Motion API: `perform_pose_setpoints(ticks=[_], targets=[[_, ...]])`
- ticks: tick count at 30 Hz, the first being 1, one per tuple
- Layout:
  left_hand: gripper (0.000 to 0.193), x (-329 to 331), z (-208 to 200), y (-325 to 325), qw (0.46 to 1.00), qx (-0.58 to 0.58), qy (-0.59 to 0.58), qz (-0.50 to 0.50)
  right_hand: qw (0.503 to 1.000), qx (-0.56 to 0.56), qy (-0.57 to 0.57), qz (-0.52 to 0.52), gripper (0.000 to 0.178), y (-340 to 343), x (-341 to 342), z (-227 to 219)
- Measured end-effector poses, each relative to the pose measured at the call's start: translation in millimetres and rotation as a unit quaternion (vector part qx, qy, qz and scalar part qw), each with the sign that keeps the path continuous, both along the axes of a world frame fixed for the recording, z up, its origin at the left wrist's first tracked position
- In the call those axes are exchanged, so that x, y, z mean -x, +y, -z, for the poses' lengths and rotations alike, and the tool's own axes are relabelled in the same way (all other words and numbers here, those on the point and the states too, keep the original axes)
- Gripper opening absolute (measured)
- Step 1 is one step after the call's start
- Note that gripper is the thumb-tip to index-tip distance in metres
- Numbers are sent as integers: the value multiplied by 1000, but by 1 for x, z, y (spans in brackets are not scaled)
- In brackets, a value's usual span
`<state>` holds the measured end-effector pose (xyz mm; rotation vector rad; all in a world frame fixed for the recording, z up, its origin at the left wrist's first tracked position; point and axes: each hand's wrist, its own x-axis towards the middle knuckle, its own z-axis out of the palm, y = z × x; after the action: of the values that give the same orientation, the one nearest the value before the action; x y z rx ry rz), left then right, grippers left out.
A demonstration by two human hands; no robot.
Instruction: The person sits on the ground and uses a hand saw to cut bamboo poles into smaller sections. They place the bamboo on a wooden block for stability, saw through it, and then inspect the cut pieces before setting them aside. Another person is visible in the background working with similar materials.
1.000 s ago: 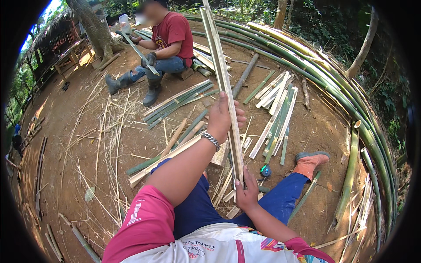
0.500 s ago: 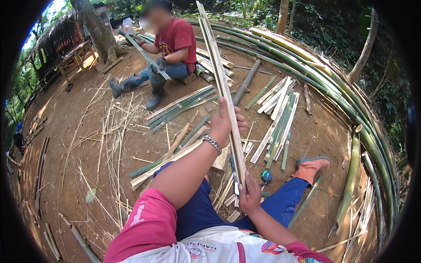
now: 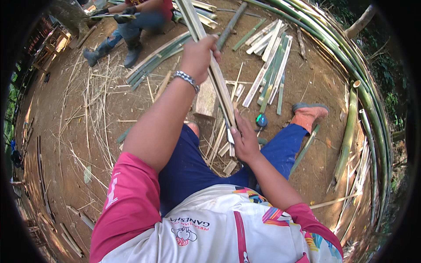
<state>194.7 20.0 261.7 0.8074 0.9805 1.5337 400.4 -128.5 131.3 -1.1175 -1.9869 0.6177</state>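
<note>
A bundle of long split bamboo strips (image 3: 214,72) slants up and away from my lap, its far end cut off by the top of the picture. My left hand (image 3: 201,58) wraps round it partway along. At the near end my right hand (image 3: 244,139) grips the strips, fingers lying along their side. Beside the right fingertips is a narrow, pale, blade-like piece (image 3: 230,136); its kind is unclear. Under the strips a wooden block (image 3: 205,101) rests on the soil. A round teal-and-black tape measure (image 3: 262,120) lies right of my right hand.
Split bamboo slats (image 3: 272,74) lie ahead, with another pile (image 3: 160,59) to their left. Long green bamboo poles (image 3: 370,105) curve along the right. Thin shavings (image 3: 94,101) litter the left ground. A seated co-worker (image 3: 136,26) holds a strip at the far left.
My view has tipped downward, so the co-worker sits higher in it. My left hand's fingers, stretched beside the strips before, are now curled round them. The right hand still holds the near end.
</note>
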Motion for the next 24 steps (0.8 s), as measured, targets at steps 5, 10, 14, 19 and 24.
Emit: perform_pose_setpoints(ticks=[5,10,14,19,24], targets=[[14,16,-16,6,995,-101,-17,2,957,182,198,107,54,17,-16,26],[5,10,-18,6,991,-127,1,-39,779,476,370,171,50,13,-23,37],[7,9,-22,2,990,-133,8,-37,688,558,446,128,35,11,-16,51],[7,1,-24,-7,990,-133,23,-45,653,564,493,111,25,16,-11,58],[12,-12,-40,-21,983,-164,38,-73,659,562,483,128,33,20,-9,54]])
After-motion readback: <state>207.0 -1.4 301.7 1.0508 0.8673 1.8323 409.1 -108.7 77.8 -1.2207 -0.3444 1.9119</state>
